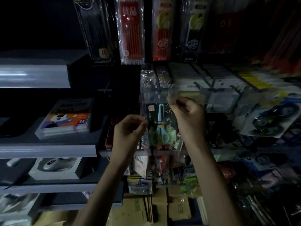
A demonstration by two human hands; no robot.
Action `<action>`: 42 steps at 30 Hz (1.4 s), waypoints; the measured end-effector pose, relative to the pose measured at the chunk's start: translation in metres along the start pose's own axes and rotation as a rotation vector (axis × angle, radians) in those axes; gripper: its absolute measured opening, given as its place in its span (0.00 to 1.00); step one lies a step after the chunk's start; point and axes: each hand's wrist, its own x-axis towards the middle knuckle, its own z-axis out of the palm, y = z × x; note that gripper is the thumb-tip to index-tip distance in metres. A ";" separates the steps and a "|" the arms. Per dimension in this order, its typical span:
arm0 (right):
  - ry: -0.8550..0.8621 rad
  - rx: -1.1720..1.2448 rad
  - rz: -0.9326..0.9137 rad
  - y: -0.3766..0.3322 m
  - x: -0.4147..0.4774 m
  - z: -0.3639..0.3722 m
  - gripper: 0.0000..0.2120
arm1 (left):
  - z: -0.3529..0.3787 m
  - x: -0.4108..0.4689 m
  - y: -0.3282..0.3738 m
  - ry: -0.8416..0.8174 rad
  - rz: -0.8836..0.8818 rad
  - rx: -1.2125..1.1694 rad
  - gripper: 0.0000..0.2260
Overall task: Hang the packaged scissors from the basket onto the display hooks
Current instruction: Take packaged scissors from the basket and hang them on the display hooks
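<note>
From my remote seat the biggest thing in view is the run of grey shelves [48, 150] filling the left side, their pale front edges ending just left of the hands. To the right stands a wire display rack [213, 88] crowded with blister packs, its clear front rail [195, 97] running straight across above the work. Long refill packs [132, 30] hang along the top, their lower ends close over the rail. Cardboard boxes [162, 207] sit low down between my forearms. A box of markers [65, 119] lies on a shelf, well left of the action. The only open room is the dark gap between shelf end and rack; below and to the right, goods press close. Both arms reach up and forward, wrists bent inward. My left hand [128, 128] pinches the left edge of the packaged scissors [160, 123]; my right hand [189, 116], fingers curled, grips its upper right corner just under the rail. The pack hangs upright between the hands, in front of the rack; the hook itself I cannot make out.
</note>
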 end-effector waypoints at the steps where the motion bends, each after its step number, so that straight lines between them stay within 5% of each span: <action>1: 0.000 -0.040 0.000 0.001 -0.003 -0.002 0.01 | 0.000 0.001 0.000 -0.001 0.001 -0.008 0.02; 14: 0.073 -0.492 -0.045 0.025 -0.037 -0.007 0.16 | 0.005 0.000 -0.003 0.083 0.030 -0.086 0.03; 30: 0.092 -0.496 -0.025 0.022 -0.012 0.013 0.10 | 0.023 0.023 -0.002 0.231 0.067 -0.103 0.05; 42: 0.116 -0.558 0.002 0.022 0.004 0.022 0.15 | 0.030 0.041 0.000 0.297 -0.003 -0.048 0.04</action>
